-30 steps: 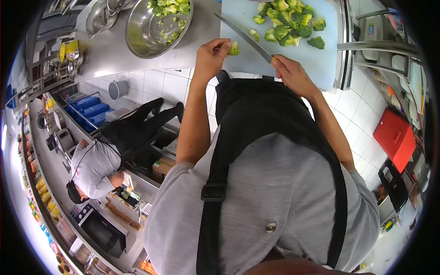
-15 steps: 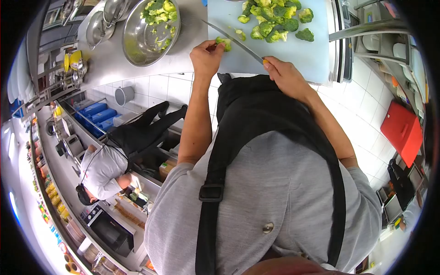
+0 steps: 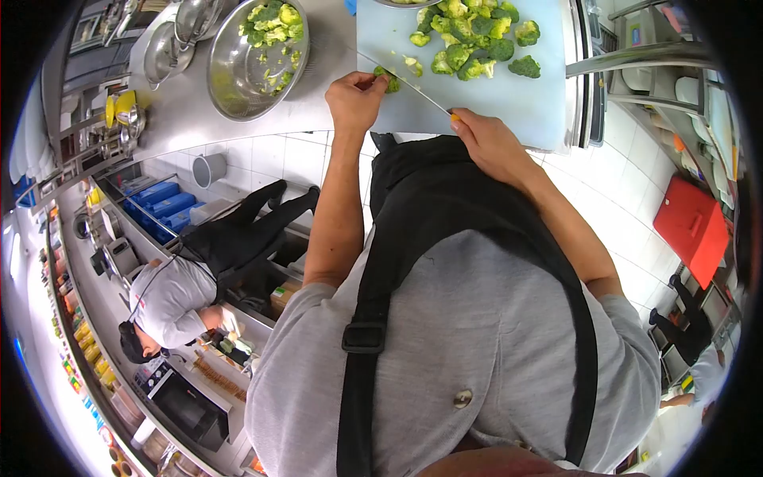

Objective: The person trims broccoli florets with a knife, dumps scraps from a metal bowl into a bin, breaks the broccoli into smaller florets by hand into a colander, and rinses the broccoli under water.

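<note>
My left hand (image 3: 355, 101) pinches a small green broccoli floret (image 3: 388, 80) at the left edge of the light blue cutting board (image 3: 509, 107). My right hand (image 3: 490, 141) is closed around the yellow-orange handle of a long knife (image 3: 419, 91). Its thin blade points up and left, passing close to the floret; I cannot tell whether they touch. Several cut broccoli florets (image 3: 475, 40) lie on the far part of the board, with small scraps nearer the blade. Left of the board, a metal bowl (image 3: 226, 87) holds more broccoli pieces.
Metal pans (image 3: 165, 57) stand left of the bowl on the steel counter (image 3: 179, 111). A metal rail (image 3: 636, 57) runs right of the board. On the left a co-worker (image 3: 176, 298) bends over another counter; another person (image 3: 690, 326) is at far right. A red bin (image 3: 693, 230) stands there.
The knife blade has turned so its edge now shows as a thinner line. My left hand still holds the floret. The view has shifted slightly.
</note>
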`<state>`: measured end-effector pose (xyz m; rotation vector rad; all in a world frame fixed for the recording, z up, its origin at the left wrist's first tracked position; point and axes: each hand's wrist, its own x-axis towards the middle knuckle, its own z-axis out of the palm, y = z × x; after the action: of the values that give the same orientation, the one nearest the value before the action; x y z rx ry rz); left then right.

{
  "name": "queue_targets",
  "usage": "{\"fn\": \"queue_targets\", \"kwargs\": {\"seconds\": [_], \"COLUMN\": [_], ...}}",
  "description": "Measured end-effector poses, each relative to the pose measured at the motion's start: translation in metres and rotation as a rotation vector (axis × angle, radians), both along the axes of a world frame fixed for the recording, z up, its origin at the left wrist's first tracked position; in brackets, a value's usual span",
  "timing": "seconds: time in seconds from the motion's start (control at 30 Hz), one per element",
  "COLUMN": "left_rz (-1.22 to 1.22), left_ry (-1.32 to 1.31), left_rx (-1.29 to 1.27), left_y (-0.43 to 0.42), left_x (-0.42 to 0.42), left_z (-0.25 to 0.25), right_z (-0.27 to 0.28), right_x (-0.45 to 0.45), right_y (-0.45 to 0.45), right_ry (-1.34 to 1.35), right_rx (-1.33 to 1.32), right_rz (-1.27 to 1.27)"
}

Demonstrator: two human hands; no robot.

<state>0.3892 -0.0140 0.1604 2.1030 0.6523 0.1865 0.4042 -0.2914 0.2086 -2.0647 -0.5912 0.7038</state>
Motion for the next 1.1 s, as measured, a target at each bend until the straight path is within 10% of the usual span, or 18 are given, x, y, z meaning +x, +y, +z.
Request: {"fn": "queue_targets", "kwargs": {"seconds": [0.37, 0.63, 0.8, 1.1], "left_rz": [-0.102, -0.294, -0.559, 0.043], "left_ry": [-0.373, -0.619, -0.308, -0.322], "left_rx": [-0.370, -0.133, 0.401, 0.379], "left_y": [-0.025, -0.074, -0.083, 0.109], "left_x": [0.006, 0.095, 0.146, 0.063], "left_z": [0.037, 0.076, 0.063, 0.072], "right_z": [-0.028, -0.019, -0.018, -0.031], "right_x": [0.025, 0.019, 0.019, 0.023], "right_y": [0.019, 0.021, 0.021, 0.016], "right_ry": [0.263, 0.055, 0.102, 0.214], "right_rx": [0.086, 0.078, 0.073, 0.099], "right_rz": [-0.064, -0.045, -0.050, -0.116]}}
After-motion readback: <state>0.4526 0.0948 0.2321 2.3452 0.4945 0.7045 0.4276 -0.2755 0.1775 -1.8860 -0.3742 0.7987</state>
